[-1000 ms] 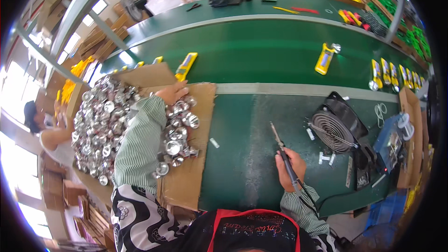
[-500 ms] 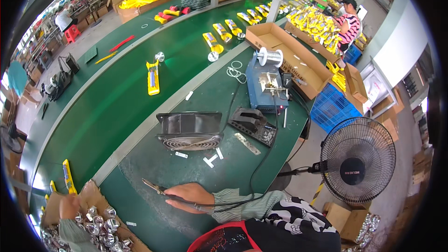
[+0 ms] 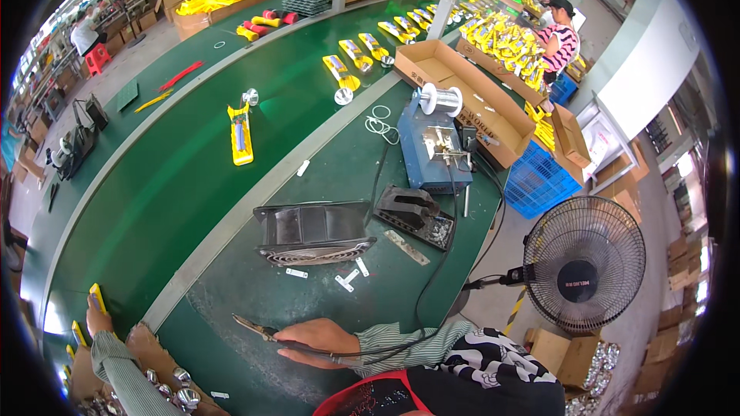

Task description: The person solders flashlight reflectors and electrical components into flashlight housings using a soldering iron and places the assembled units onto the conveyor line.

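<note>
The left hand (image 3: 99,320) had moved from beside the reflectors (image 3: 187,397) to a yellow case (image 3: 96,298) at eight o'clock; whether its fingers gripped, I couldn't tell. The right hand (image 3: 320,341) pinched the iron (image 3: 254,327) at seven. At that hand's twelve, a blower (image 3: 312,225) blocked the belt (image 3: 177,192); at one stood the station (image 3: 420,156).

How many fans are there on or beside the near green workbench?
2: a black box fan on the green workbench, beyond the right hand, and a caged fan to the workbench's right. Others may be hidden.
</note>
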`<state>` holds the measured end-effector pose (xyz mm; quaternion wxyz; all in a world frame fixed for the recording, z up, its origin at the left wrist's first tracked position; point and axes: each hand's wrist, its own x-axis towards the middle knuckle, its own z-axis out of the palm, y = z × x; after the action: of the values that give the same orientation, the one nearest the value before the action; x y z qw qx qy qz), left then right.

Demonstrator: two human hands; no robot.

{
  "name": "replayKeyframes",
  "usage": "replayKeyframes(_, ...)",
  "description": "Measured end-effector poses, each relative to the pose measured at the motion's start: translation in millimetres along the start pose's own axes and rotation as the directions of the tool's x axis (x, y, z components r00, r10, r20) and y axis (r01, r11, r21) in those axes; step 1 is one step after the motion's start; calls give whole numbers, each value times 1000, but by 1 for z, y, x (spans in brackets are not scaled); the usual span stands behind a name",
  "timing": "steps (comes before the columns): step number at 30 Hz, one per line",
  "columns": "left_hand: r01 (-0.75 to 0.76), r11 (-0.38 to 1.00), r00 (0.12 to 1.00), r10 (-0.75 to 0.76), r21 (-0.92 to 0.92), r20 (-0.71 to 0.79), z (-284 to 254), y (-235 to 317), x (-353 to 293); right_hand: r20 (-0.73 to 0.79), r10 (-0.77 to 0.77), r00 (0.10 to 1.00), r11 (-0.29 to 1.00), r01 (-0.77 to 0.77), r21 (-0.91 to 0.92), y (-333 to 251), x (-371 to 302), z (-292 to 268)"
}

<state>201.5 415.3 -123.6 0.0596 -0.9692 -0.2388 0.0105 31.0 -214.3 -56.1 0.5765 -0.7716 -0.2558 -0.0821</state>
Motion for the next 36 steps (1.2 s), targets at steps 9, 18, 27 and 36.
replayKeyframes(9,-50,998,999,50,-34,0,-97,69,-81,78,-4,997,1000,5,-21,-6,1,-5)
replayKeyframes(18,-478,830,872,487,-287,-42,-185,224,-261,-146,201,969,960,-165,228,1,-12,-7)
replayKeyframes(27,-570,768,806,592,-293,-16,-151,271,-408,-198,136,971,956,-77,283,-20,-8,-16)
replayKeyframes(36,-435,895,900,431,-103,-55,-189,217,-397,-160,70,985,956,-21,293,-17,-17,-19)
